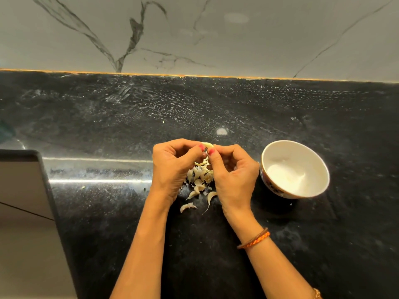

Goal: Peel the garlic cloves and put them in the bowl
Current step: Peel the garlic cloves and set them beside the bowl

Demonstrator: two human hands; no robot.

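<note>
Nearest: orange thread bracelet [254, 238] circling the right wrist. Next: loose garlic skins [199, 186] lying on the black counter [216, 108] beneath the hands. Left hand [172, 167] and right hand [233, 175] are both pinching one garlic clove [207, 145] at their fingertips. Just right: white bowl [294, 169] sitting upright. Farthest: veined marble wall [194, 33] standing behind.

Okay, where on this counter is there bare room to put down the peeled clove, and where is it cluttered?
Bare black counter runs between the hands and the marble wall, and also left of the left hand, toward the counter's edge. It is crowded between the wrists, where garlic skins and cloves are heaped. Right of the right hand sits the white bowl.
</note>
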